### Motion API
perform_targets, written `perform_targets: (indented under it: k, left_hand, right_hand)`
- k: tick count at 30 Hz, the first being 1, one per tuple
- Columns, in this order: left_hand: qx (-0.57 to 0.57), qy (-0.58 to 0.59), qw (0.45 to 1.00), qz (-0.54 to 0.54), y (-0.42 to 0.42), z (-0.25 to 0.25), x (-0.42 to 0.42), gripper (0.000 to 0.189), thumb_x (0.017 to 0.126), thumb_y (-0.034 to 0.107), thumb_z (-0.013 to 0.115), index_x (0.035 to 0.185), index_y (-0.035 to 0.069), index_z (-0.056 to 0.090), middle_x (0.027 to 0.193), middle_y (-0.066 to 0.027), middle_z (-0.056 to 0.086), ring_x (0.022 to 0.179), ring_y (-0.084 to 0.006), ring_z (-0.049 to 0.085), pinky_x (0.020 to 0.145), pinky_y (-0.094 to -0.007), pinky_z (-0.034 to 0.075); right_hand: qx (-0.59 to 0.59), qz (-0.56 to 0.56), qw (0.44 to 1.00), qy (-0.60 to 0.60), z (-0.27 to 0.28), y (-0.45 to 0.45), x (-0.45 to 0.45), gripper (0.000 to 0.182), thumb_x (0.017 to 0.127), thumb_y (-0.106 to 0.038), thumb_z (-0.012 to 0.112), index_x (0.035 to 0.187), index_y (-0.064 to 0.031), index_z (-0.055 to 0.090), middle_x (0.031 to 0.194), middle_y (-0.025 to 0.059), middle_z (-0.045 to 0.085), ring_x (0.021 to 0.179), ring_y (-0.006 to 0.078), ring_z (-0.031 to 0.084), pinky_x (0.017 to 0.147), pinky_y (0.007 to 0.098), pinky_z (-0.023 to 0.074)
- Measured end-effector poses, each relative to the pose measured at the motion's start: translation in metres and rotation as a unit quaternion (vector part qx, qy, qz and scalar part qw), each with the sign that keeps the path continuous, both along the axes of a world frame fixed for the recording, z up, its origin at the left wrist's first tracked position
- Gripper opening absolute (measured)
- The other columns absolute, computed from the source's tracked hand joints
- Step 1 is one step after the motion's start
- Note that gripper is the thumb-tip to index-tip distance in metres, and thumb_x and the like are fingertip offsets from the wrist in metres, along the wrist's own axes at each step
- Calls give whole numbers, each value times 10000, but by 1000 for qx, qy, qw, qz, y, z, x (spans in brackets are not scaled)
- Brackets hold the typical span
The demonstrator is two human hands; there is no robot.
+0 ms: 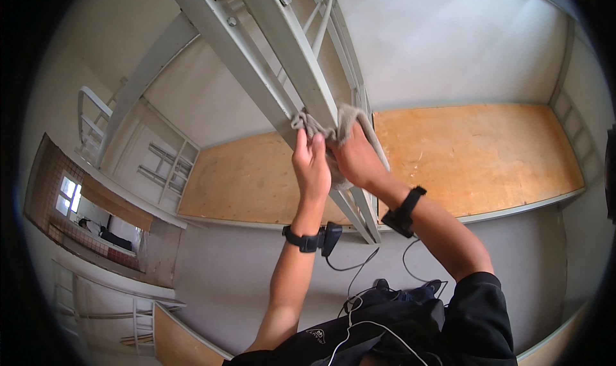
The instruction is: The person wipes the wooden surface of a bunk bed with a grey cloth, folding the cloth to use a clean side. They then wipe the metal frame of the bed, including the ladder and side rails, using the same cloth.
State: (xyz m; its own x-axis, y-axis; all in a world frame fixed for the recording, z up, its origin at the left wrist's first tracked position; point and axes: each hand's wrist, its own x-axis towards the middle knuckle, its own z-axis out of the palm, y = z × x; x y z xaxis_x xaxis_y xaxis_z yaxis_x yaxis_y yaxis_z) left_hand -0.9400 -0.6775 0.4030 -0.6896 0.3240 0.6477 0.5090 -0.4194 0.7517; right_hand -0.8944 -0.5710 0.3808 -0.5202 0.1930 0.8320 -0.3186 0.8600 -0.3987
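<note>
A grey-beige cloth is wrapped against the painted metal posts of a bunk bed frame. My right hand grips the cloth on the right side of the posts, its fingertips hidden by the folds. On the left, my left hand holds a bunched end of the same cloth, fingers pointing up along the post. Part of the cloth hangs down between and behind both hands. Each wrist wears a black strap with a small device, and cables run from them towards my body.
Wooden bed boards lie on metal frames to the right and left of the posts. Bolts stick out of the upper posts. A doorway opens at the left. Loose cables hang before my body, above the grey floor.
</note>
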Motion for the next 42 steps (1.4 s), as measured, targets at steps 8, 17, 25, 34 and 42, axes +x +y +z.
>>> perform_targets:
  k: [8, 17, 25, 34, 42]
  left_hand:
    - [94, 162, 970, 158, -77, 46, 1, 386, 1016, 86, 501, 1365, -76, 470, 1327, -127, 559, 1187, -186, 540, 1010, -304, 421]
    - [230, 164, 959, -7, -86, 159, -80, 418, 1013, 180, 447, 1392, 3, 426, 1376, -114, 504, 1264, -228, 470, 1078, -362, 355]
    - [100, -58, 957, -265, -34, 156, -86, 626, 1029, 528, 403, 1380, 19, 504, 1368, -106, 563, 1245, -232, 535, 1076, -367, 395]
    - [95, -48, 974, -201, -23, 59, -89, 625, 1035, 511, 392, 1390, 4, 483, 1371, -115, 551, 1273, -231, 506, 1094, -368, 369]
    - [36, -237, 940, -244, -27, -106, -85, 654, 1029, 543, 379, 1396, 11, 480, 1384, -113, 544, 1268, -235, 511, 1091, -378, 377]
  right_hand:
    - [50, 0, 995, 83, 51, -65, 28, 520, 839, -118, 710, 1255, 63, 455, 1198, 288, 476, 1074, 473, 489, 924, 514, 425]
    - [83, 35, 975, 201, 182, -88, -21, 581, 836, -165, 680, 1260, 105, 388, 1215, 298, 491, 1139, 455, 501, 960, 456, 453]
    - [-13, -14, 983, 184, 176, -79, -74, 370, 905, -135, 560, 1171, 95, 444, 1126, 318, 493, 1045, 500, 500, 903, 508, 441]
    - [-35, 5, 994, 108, 105, -77, -50, 366, 914, -136, 539, 1201, 74, 453, 1098, 330, 519, 1004, 509, 516, 874, 523, 452]
    - [-4, -71, 988, -138, -35, -76, -44, 406, 945, -181, 508, 1253, 78, 455, 1104, 318, 550, 976, 481, 565, 877, 506, 484]
